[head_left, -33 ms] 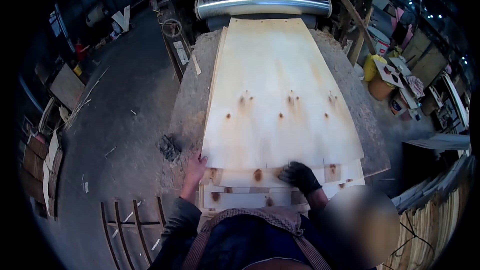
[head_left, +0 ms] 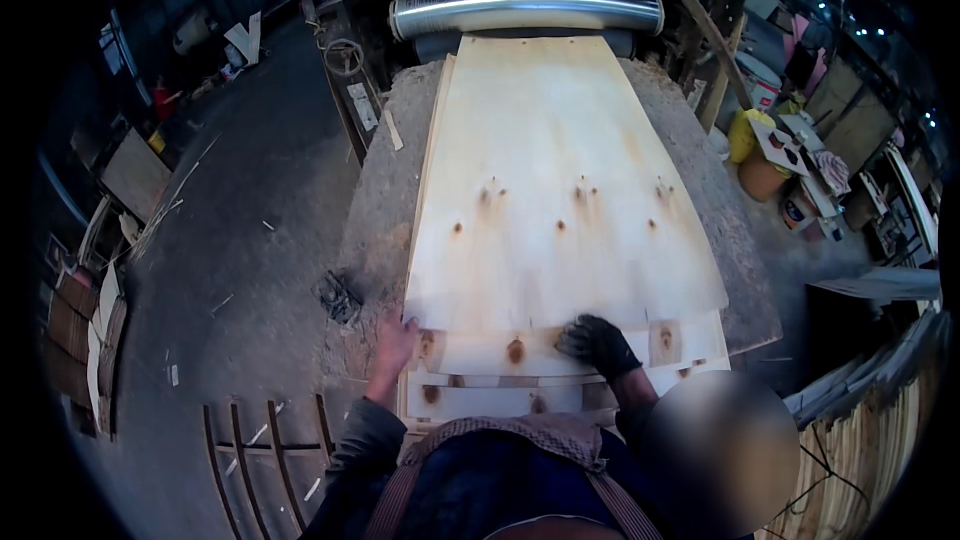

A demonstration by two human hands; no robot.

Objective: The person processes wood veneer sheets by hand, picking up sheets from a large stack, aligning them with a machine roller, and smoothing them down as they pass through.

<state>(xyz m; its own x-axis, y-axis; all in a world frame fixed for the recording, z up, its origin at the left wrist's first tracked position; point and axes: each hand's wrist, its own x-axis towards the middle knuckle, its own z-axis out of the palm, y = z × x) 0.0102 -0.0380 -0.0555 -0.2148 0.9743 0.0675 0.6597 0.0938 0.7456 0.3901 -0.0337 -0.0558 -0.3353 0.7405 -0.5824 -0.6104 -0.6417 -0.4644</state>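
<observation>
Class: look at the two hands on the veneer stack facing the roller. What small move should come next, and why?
Probably push the top sheet forward. Its far edge already meets the roller, and the left hand and gloved right hand rest at its near edge.

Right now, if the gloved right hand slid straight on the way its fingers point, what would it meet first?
The right hand points up the top veneer sheet. Nothing stands on the sheet along that line; the first obstacle looks to be the metal roller at the far end, though depth is unclear.
</observation>
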